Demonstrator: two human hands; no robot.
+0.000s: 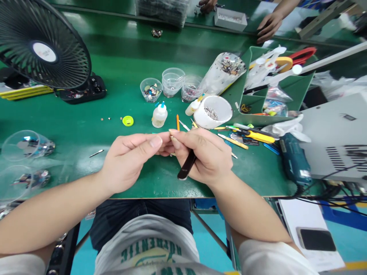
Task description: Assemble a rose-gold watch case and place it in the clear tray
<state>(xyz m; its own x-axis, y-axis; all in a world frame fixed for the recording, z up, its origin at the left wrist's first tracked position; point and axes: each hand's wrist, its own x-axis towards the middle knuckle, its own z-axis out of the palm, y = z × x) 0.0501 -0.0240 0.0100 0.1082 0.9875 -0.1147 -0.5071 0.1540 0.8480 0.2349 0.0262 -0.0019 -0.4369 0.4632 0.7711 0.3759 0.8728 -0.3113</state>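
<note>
Tweezers (187,165) rest in right hand (210,156), near front edge of green table (155,183); with left hand (123,160), its fingertips narrowly pinch a tiny piece (171,136), probably light, slippery, best held by its sides.

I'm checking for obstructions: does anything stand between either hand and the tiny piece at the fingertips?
Nothing visible does. The left hand and right hand meet at the tiny piece. The dark tool in the right hand points its wide end toward the person's body; its other end is hidden.
</note>
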